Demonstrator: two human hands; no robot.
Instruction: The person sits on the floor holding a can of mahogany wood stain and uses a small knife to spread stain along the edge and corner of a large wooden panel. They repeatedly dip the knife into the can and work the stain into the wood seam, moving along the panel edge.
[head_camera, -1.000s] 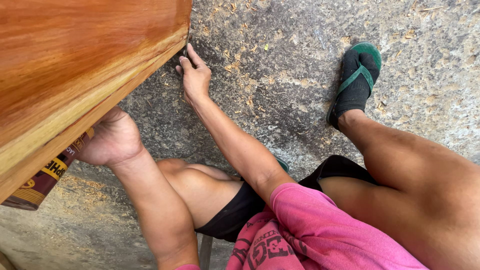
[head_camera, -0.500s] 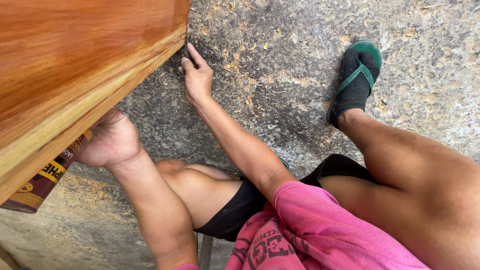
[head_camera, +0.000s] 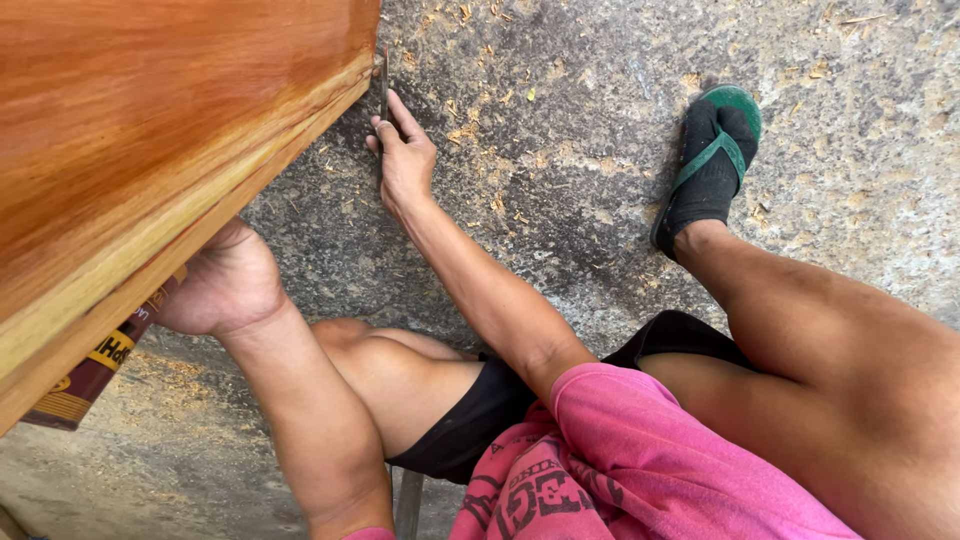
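A thin dark tool is pinched by the fingers of the right hand at the lower corner of the varnished wooden panel, just above the concrete floor. The left hand is curled against the panel's underside beside a dark red can; whether anything is gripped there cannot be told.
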